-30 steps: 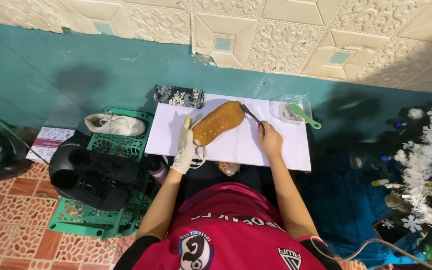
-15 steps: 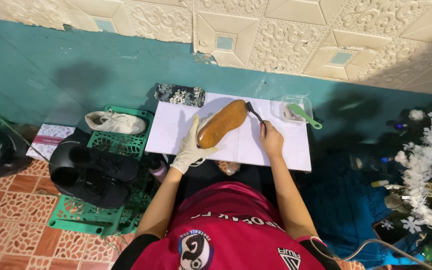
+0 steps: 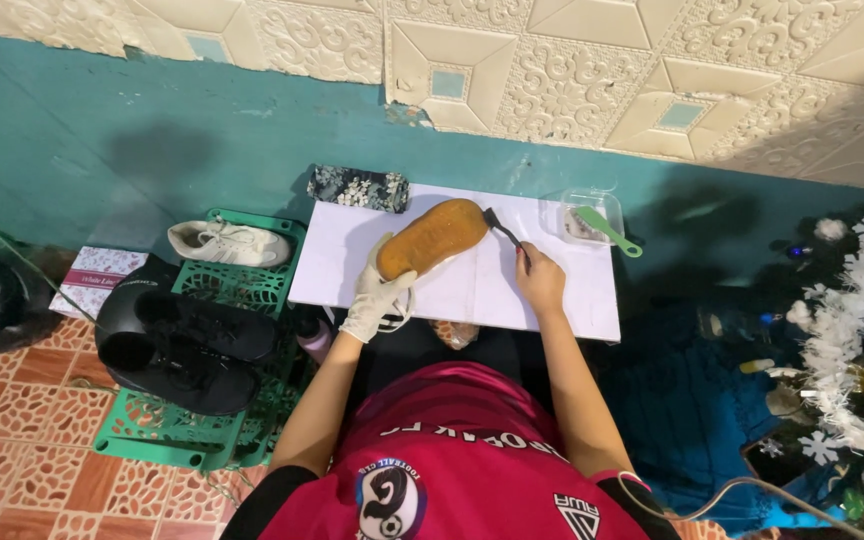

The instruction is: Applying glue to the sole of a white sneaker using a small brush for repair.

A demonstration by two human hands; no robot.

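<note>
Two hands work over the white board (image 3: 562,300). Left hand (image 3: 377,295), in a white glove, is closed around the heel end of a shoe (image 3: 432,237) turned sole-up (tan sole, tilted toward the wall). Right hand (image 3: 540,280), bare, is clenched on the handle of a small dark brush (image 3: 500,228), whose head touches the shoe's toe end. Bare board lies open to the right of the hand, up to a clear tub (image 3: 584,215) with a green scoop at the far corner. A green crate (image 3: 237,285) with more shoes sits just beside the board's left edge.
</note>
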